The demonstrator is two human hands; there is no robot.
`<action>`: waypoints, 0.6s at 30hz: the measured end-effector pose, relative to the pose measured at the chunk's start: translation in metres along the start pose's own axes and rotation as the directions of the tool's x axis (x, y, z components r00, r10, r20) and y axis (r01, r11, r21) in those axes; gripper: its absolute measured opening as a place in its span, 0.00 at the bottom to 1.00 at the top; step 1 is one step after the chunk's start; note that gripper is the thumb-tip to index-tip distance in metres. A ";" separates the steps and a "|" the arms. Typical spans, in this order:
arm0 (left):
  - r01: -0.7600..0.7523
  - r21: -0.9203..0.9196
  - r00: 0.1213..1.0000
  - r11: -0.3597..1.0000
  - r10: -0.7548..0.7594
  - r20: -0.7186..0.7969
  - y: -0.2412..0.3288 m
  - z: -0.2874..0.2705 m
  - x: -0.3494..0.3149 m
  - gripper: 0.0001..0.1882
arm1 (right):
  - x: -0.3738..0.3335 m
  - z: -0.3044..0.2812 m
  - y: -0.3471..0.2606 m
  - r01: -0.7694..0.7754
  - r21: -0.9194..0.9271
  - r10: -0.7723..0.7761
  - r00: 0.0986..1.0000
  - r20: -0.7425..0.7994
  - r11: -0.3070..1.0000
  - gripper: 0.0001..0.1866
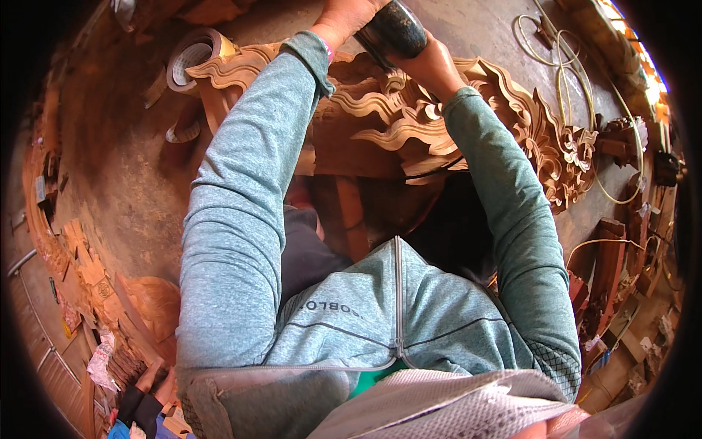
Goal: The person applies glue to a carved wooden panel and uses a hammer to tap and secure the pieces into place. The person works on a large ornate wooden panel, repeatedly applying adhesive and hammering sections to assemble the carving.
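A large ornate carved wooden panel [512,124] with flame-like scrolls lies across the upper middle of the view. Over its top edge sits a dark, rounded cylindrical tool [393,29]. My left hand [342,16] is at the top edge, partly cut off by the frame, closed against the tool's left side. My right hand [433,67] grips the tool from below and to the right, just above the carving. Both forearms are in teal sleeves and reach up from my body.
A roll of brown sheet material [191,55] lies on the concrete floor [124,168] at the upper left. Yellowish cables [563,69] loop at the upper right. Wood offcuts [88,267] pile up at the left, and wooden blocks and tools [608,267] at the right.
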State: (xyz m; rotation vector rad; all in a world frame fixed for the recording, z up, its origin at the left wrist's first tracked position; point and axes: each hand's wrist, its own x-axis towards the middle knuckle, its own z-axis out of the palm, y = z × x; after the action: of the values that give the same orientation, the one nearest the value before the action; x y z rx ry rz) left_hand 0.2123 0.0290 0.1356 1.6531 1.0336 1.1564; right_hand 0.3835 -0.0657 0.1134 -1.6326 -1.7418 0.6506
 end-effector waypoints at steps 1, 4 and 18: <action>0.011 -0.010 1.000 1.000 -0.011 0.019 -0.005 0.001 -0.002 0.23 | -0.001 -0.002 0.002 0.001 -0.004 -0.001 1.000 0.021 1.000 0.34; 0.037 -0.090 0.998 0.995 -0.032 0.056 -0.007 0.011 -0.002 0.22 | -0.007 -0.014 0.000 -0.026 0.002 0.026 0.998 0.062 1.000 0.34; 0.055 -0.130 0.998 0.990 -0.053 0.017 -0.010 0.015 -0.005 0.21 | 0.000 -0.014 0.017 0.031 -0.043 -0.028 0.997 0.066 0.999 0.34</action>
State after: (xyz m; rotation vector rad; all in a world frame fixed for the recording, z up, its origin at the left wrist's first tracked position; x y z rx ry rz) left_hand 0.2239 0.0244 0.1221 1.5199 0.9681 1.1509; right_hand 0.4051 -0.0647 0.1104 -1.6286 -1.8360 0.6623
